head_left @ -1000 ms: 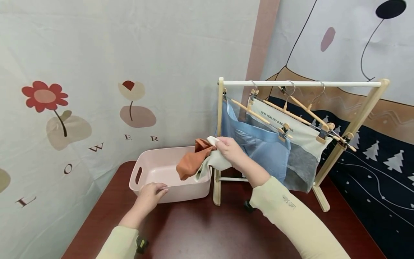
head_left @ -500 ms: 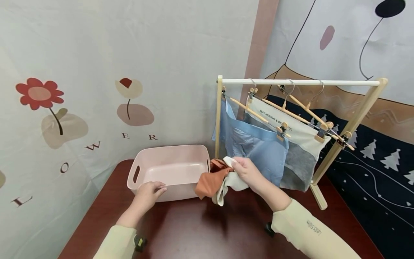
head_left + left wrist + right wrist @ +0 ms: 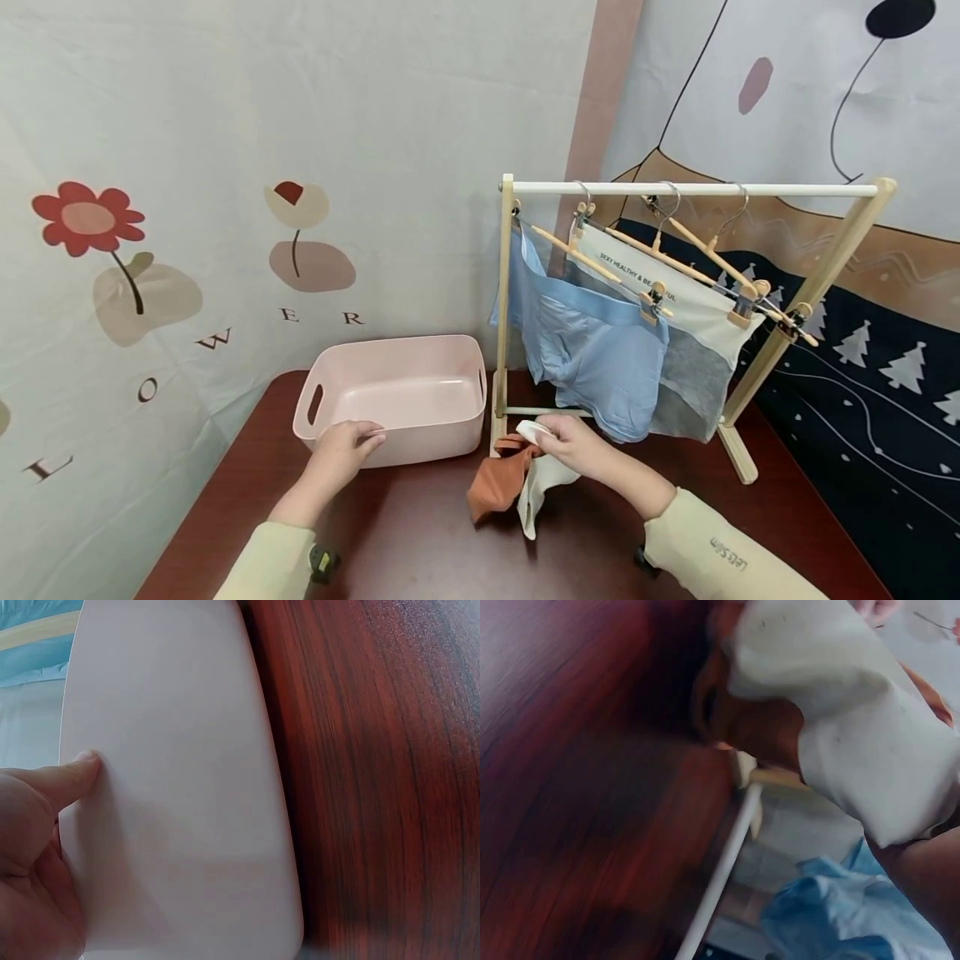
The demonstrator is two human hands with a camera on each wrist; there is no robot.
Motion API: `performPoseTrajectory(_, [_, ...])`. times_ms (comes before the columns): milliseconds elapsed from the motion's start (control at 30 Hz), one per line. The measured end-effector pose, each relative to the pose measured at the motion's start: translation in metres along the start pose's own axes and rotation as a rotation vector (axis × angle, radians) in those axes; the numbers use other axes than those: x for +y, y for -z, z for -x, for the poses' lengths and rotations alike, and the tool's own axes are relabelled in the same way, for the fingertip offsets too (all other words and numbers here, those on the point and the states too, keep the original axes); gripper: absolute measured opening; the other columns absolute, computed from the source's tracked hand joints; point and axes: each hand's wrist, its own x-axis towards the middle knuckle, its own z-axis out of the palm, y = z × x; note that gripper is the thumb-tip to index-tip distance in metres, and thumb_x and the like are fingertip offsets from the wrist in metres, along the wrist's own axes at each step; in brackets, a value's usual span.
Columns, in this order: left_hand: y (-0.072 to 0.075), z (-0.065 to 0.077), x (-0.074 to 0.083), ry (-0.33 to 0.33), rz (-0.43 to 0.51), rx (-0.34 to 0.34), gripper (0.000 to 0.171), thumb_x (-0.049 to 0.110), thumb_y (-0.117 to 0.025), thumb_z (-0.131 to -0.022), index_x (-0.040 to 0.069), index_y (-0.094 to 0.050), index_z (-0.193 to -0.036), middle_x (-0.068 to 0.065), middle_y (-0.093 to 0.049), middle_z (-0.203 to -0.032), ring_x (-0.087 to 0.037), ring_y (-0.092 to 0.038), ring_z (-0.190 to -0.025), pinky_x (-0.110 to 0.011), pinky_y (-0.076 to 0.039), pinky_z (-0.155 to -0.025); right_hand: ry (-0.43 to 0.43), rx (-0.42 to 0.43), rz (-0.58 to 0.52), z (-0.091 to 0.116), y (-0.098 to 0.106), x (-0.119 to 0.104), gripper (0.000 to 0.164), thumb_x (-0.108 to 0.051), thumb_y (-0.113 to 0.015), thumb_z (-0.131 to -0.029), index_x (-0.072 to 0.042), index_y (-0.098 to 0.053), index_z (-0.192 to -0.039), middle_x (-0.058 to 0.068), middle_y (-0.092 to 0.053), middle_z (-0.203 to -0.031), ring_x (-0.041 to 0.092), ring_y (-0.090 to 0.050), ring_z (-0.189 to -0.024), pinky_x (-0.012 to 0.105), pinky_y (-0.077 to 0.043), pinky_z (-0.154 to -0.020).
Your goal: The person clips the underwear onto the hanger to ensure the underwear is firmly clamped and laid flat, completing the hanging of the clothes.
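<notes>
My left hand (image 3: 345,454) pinches the front rim of a pink plastic basin (image 3: 420,446), thumb outside the wall, as the left wrist view shows. Nothing is seen inside the part of the basin in view. In my right hand (image 3: 573,446) a bunched cloth garment, orange (image 3: 498,483) and off-white (image 3: 543,483), is pinched by its white edge. It dangles just over the table, right of the basin and in front of the rack. Close up in the right wrist view, the off-white cloth (image 3: 885,742) covers much of the fingers.
A wooden rack (image 3: 504,317) with a white rail (image 3: 697,190) stands at the right. From it hang clip hangers, blue boxer briefs (image 3: 592,350) and a white-and-grey garment (image 3: 693,375). The dark red table (image 3: 420,550) meets a printed wall cloth (image 3: 420,167) behind.
My right hand has carried the orange and off-white garment from over the basin, rightward and down toward the table. The left hand stays on the basin rim.
</notes>
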Motion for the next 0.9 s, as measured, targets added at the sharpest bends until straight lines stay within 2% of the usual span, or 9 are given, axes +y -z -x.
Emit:
performPoseTrajectory(167, [0.000, 0.000, -0.002, 0.004, -0.004, 0.002, 0.014, 0.019, -0.069, -0.085, 0.010, -0.074, -0.094, -0.007, -0.073, -0.092, -0.030, -0.066, -0.094, -0.050, -0.041, -0.086, 0.059, -0.007, 0.169, 0.005, 0.000, 0.015, 0.018, -0.009, -0.054, -0.092, -0.011, -0.052, -0.074, -0.006, -0.046, -0.074, 0.003, -0.040, -0.068, 0.020, -0.036, -0.061])
performPoseTrajectory(333, [-0.001, 0.000, -0.003, 0.016, -0.007, 0.006, 0.015, 0.019, -0.069, -0.085, 0.009, -0.074, -0.095, -0.007, -0.073, -0.093, -0.029, -0.067, -0.094, -0.051, -0.040, -0.086, -0.022, -0.086, 0.329, 0.016, 0.000, 0.031, 0.005, -0.013, -0.058, -0.093, -0.010, -0.063, -0.092, -0.004, -0.055, -0.087, 0.008, -0.051, -0.079, 0.023, -0.044, -0.067])
performPoseTrajectory(433, [-0.002, 0.000, -0.001, 0.024, -0.010, 0.015, 0.016, 0.020, -0.069, -0.085, 0.009, -0.074, -0.096, -0.007, -0.073, -0.093, -0.030, -0.066, -0.095, -0.051, -0.041, -0.087, -0.063, -0.131, 0.363, 0.024, -0.001, 0.037, 0.026, -0.010, -0.063, -0.089, -0.004, -0.062, -0.114, 0.005, -0.061, -0.107, 0.020, -0.058, -0.099, 0.033, -0.050, -0.080])
performPoseTrajectory(567, [-0.004, -0.001, 0.003, 0.031, -0.020, 0.038, 0.016, 0.020, -0.068, -0.085, 0.009, -0.073, -0.096, -0.007, -0.073, -0.094, -0.030, -0.066, -0.096, -0.052, -0.041, -0.085, -0.129, -0.144, 0.331, 0.036, 0.001, 0.040, 0.057, -0.006, -0.068, -0.084, 0.004, -0.044, -0.136, 0.022, -0.048, -0.132, 0.034, -0.050, -0.120, 0.046, -0.046, -0.093])
performPoseTrajectory(633, [-0.005, -0.001, 0.005, 0.034, -0.016, 0.057, 0.014, 0.018, -0.069, -0.085, 0.010, -0.073, -0.096, -0.007, -0.072, -0.097, -0.031, -0.065, -0.097, -0.052, -0.040, -0.084, -0.200, -0.134, 0.308, 0.042, 0.003, 0.040, 0.069, -0.007, -0.069, -0.083, 0.004, -0.033, -0.142, 0.026, -0.040, -0.139, 0.033, -0.053, -0.115, 0.044, -0.048, -0.089])
performPoseTrajectory(733, [-0.007, -0.001, 0.008, 0.047, -0.003, 0.089, 0.016, 0.017, -0.071, -0.083, 0.012, -0.072, -0.098, -0.007, -0.069, -0.104, -0.032, -0.061, -0.100, -0.053, -0.038, -0.084, -0.333, -0.112, 0.297, 0.050, 0.006, 0.041, 0.085, -0.012, -0.071, -0.083, 0.001, -0.019, -0.148, 0.028, -0.048, -0.132, 0.030, -0.062, -0.090, 0.039, -0.050, -0.072])
performPoseTrajectory(800, [-0.009, -0.001, 0.011, 0.060, 0.016, 0.120, 0.021, 0.018, -0.074, -0.080, 0.014, -0.070, -0.101, -0.008, -0.066, -0.108, -0.033, -0.057, -0.103, -0.054, -0.035, -0.085, -0.411, -0.084, 0.325, 0.057, 0.008, 0.042, 0.090, -0.019, -0.073, -0.082, -0.001, -0.016, -0.150, 0.027, -0.053, -0.129, 0.032, -0.064, -0.084, 0.041, -0.050, -0.069])
performPoseTrajectory(867, [-0.013, -0.001, 0.016, 0.070, 0.046, 0.183, 0.027, 0.018, -0.076, -0.077, 0.014, -0.068, -0.103, -0.009, -0.061, -0.109, -0.034, -0.054, -0.105, -0.054, -0.034, -0.086, -0.467, -0.046, 0.345, 0.062, 0.010, 0.043, 0.093, -0.024, -0.073, -0.081, 0.001, -0.016, -0.149, 0.029, -0.054, -0.126, 0.039, -0.063, -0.093, 0.046, -0.050, -0.074])
performPoseTrajectory(900, [-0.015, -0.002, 0.019, 0.067, 0.065, 0.228, 0.029, 0.016, -0.077, -0.076, 0.013, -0.066, -0.103, -0.010, -0.059, -0.108, -0.034, -0.052, -0.104, -0.053, -0.034, -0.084, -0.485, -0.021, 0.361, 0.065, 0.010, 0.044, 0.093, -0.026, -0.074, -0.081, 0.003, -0.017, -0.149, 0.029, -0.048, -0.134, 0.040, -0.060, -0.104, 0.048, -0.049, -0.082])
